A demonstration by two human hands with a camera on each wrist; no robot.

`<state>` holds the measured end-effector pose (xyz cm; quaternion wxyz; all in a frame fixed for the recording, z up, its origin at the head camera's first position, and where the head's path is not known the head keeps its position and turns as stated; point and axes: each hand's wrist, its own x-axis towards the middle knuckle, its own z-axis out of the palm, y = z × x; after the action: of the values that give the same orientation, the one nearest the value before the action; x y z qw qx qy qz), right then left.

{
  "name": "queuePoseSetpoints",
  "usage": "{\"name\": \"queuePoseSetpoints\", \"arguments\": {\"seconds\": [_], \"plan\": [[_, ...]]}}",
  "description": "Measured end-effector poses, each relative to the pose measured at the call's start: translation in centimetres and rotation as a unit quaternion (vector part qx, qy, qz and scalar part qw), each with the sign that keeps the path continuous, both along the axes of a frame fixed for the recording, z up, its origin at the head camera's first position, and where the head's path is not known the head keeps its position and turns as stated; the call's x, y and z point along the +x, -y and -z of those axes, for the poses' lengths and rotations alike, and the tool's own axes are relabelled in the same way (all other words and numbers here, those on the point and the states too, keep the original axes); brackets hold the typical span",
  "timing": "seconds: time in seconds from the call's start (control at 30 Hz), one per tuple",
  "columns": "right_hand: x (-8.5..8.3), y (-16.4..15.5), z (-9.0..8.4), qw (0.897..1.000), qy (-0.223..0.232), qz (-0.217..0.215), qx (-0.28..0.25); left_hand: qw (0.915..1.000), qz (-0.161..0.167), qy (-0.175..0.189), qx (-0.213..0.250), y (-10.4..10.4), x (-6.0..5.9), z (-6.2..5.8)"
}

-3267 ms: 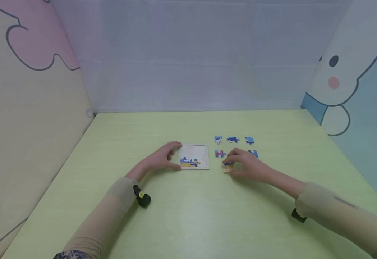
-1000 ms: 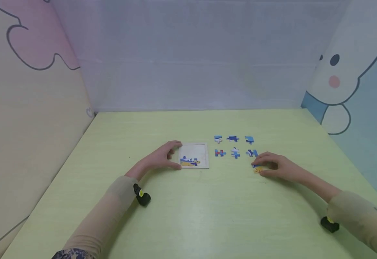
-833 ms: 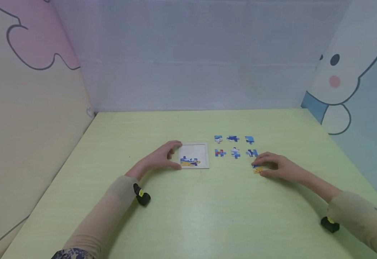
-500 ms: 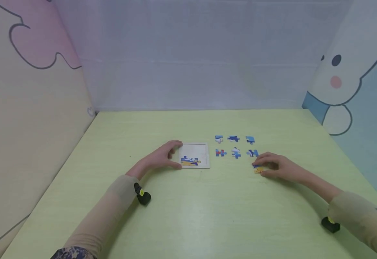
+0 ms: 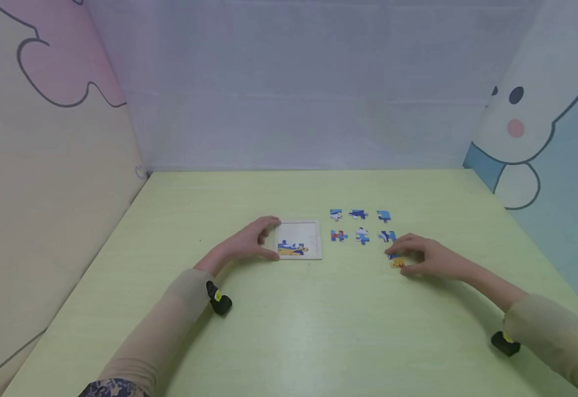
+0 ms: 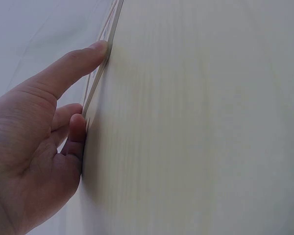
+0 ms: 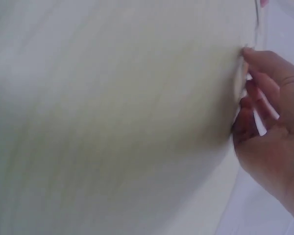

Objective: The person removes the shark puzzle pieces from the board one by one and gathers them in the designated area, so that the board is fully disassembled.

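Note:
A square white puzzle tray [image 5: 311, 231] lies in the middle of the table, with joined blue, white and yellow puzzle pieces [image 5: 292, 248] along its lower left. My left hand [image 5: 249, 240] holds the tray's left side, thumb at the near corner and forefinger at the far one; the left wrist view shows the thumb [image 6: 83, 63] against the tray's edge. To the right, my right hand [image 5: 427, 257] pinches a yellow-and-blue puzzle piece [image 5: 396, 263] between thumb and fingers, low over the table. Part of that piece is hidden by the fingers.
Two rows of loose puzzle pieces lie right of the tray: a far row with a dark blue piece [image 5: 358, 214] in its middle, and a near row with a red-and-blue piece [image 5: 339, 236] at its left. A pale cloth wall [image 5: 289, 110] stands behind the table.
Over about three seconds my right hand has moved right, away from the tray, a yellow-and-blue piece at its fingertips. In the last half second that piece has turned slightly. My left hand stays put.

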<state>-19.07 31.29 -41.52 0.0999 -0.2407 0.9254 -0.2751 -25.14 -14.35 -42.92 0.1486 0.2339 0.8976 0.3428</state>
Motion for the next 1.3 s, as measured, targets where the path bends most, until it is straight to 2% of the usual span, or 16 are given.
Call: {"name": "queuePoseSetpoints", "arguments": {"seconds": [0.23,0.53,1.03,1.3], "plan": [[-0.1,1.6,-1.7,0.999,-0.023,-0.006,0.024,1.0,0.0,0.002,0.003,0.0,0.0,0.1],[-1.6,5.2,-2.6,0.999,-0.04,-0.025,-0.002,1.0,0.002,-0.003,0.001,0.0,0.1,-0.1],[-3.3,12.7,-2.6,0.996,-0.049,-0.05,-0.059,1.0,0.005,0.001,0.007,0.0,0.2,-0.2],[-4.0,15.7,-2.0,0.995,-0.047,-0.063,-0.055,1.0,0.0,0.003,0.004,-0.1,0.3,-0.4]]}}
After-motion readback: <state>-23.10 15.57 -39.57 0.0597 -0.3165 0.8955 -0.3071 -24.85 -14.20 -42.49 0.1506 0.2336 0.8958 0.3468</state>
